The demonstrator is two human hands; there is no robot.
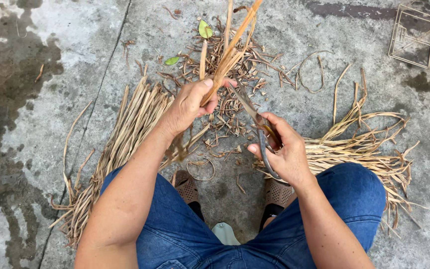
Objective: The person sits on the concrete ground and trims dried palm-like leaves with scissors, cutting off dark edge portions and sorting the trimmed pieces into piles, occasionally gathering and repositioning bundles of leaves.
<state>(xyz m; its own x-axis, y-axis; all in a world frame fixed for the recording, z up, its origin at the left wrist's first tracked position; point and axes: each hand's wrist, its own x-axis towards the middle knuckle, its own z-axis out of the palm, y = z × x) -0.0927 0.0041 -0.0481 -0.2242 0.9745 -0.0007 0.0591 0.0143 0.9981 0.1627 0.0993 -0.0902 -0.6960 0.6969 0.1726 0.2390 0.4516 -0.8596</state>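
My left hand (189,102) is closed tight around a small bunch of dry stalks (231,47), thumb on top, gripping them low so the bunch sticks up and away from me toward the top of the view. My right hand (282,149) is wrapped around the handles of a pair of scissors (256,119), fingers through the loop, blades pointing up-left with the tips right at the base of the bunch, just beside my left thumb; can't tell if the blades are actually biting a stalk. Going left to right: dark wet patches on the concrete floor (51,60) at the far left, then a long pile of dry stalks (120,144) lying diagonally beside my left knee, running from near my left wrist down to the lower left. In the middle, under and behind both hands, a scatter of short cut scraps (225,107) with two green leaves (204,29) near the top. Below the hands, my two brown perforated shoes (187,187) on the floor, blue jeans (175,234) over both knees. To the right, a second pile of stalks (359,152), lying sideways, touching my right knee. Top right corner, a wire frame (419,35), well apart from everything.
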